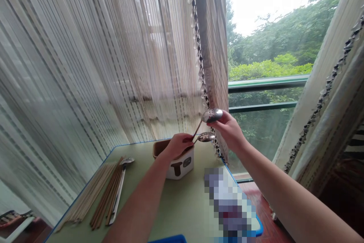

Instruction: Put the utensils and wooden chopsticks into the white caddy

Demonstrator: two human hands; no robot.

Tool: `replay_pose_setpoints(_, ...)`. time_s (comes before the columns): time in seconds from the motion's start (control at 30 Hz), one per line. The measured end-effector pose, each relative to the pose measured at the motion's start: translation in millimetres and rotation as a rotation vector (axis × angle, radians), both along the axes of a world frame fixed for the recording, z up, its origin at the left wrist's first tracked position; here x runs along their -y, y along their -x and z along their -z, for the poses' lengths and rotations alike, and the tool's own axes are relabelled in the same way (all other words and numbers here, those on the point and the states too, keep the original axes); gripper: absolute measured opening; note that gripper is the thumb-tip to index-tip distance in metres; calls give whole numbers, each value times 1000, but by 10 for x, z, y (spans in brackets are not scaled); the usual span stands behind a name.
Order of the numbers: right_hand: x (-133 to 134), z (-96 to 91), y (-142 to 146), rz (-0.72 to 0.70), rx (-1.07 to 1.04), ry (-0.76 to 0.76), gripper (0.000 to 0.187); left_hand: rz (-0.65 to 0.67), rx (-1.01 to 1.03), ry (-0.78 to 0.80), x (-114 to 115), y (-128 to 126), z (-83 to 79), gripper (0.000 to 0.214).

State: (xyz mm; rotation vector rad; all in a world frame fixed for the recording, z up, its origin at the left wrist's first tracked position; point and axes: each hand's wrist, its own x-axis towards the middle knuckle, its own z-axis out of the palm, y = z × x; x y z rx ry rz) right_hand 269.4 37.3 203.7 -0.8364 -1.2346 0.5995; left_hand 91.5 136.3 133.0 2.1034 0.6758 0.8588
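My left hand [179, 145] is closed around the handles of two metal slotted spoons above a white and brown utensil holder [186, 167]. The upper slotted spoon [209, 115] tilts up to the right, and my right hand [229, 130] pinches its bowl between thumb and fingers. Just below, the bowl of the lower slotted spoon [206, 137] juts out to the right, apart from my right hand. My left forearm and hand cover part of the holder's rim, and its inside is mostly hidden.
Several pale chopsticks [88, 192] and darker brown chopsticks [106, 197] lie on the left of the blue-edged table [142, 197], beside another slotted spoon [127, 160]. A pixelated item [229, 201] lies at the right. Sheer curtains [113, 65] hang behind; a blue object [170, 239] shows at the front edge.
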Motion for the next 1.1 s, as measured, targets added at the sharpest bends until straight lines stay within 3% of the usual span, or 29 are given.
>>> replay_pose_setpoints(0.13,5,15,-56,3,26,-29,49,8,-49,-40,-17,32,14,24)
replay_pose_setpoints(0.27,-23,59,-137,-1,61,-14,47,13,-50,-40,-54,34,66,26)
replay_pose_setpoints(0.4,5,43,-165,83,36,12,54,22,-80,-65,-95,36,101,27)
replay_pose_setpoints(0.7,45,98,-140,61,119,15,54,0,-121,-268,-36,26,59,18)
replay_pose_setpoints(0.93,42,152,-138,97,89,59,53,-33,-33,-42,49,-51,61,28)
replay_pose_setpoints(1.1,57,257,-112,118,124,63,54,-27,-68,-40,104,-29,-15,23)
